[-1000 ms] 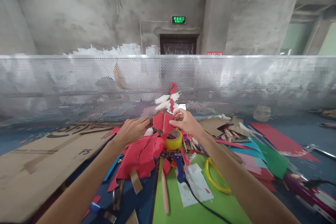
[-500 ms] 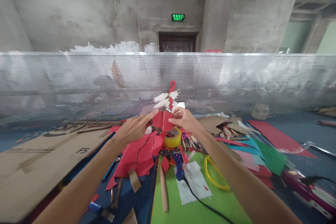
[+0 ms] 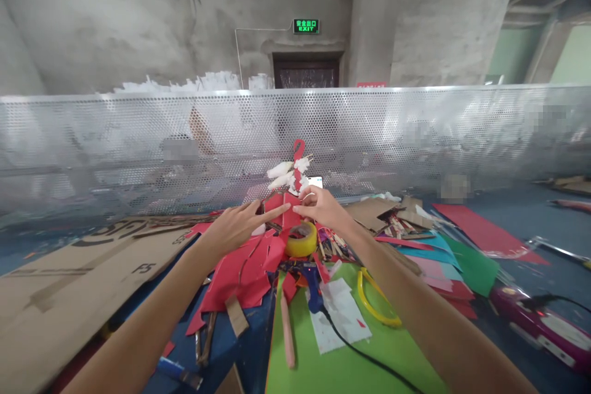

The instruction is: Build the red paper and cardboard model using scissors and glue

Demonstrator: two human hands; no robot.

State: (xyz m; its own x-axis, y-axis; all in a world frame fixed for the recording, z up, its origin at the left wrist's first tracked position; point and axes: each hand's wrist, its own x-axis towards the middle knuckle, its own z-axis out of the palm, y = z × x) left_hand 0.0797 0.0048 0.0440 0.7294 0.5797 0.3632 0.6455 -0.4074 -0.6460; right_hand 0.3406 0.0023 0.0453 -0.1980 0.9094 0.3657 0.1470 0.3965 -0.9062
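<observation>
A red paper-covered piece (image 3: 292, 218) with a ridge down its middle stands behind the yellow tape roll (image 3: 302, 241). My left hand (image 3: 231, 229) reaches over it from the left, its index finger stretched out across the red surface and the other fingers loosely spread. At the piece's right edge, my right hand (image 3: 324, 208) has thumb and index finger closed in a pinch; the thumb tip lies against the red piece. Just above and behind rises a narrow red strip (image 3: 298, 165) with white petal-like shapes (image 3: 279, 170) on its sides.
A blue glue gun (image 3: 314, 292) with a black cord lies on a green board (image 3: 295, 381) beside a wooden stick (image 3: 288, 332). Red paper (image 3: 242, 271) and cardboard (image 3: 83, 283) spread leftward. Coloured sheets (image 3: 471, 265) and a purple device (image 3: 540, 326) are at right. A perforated metal screen (image 3: 392, 141) stands behind.
My left index finger has moved right and slightly down, onto the middle of the red piece. My right hand stays at the right edge. The whole view has shifted slightly.
</observation>
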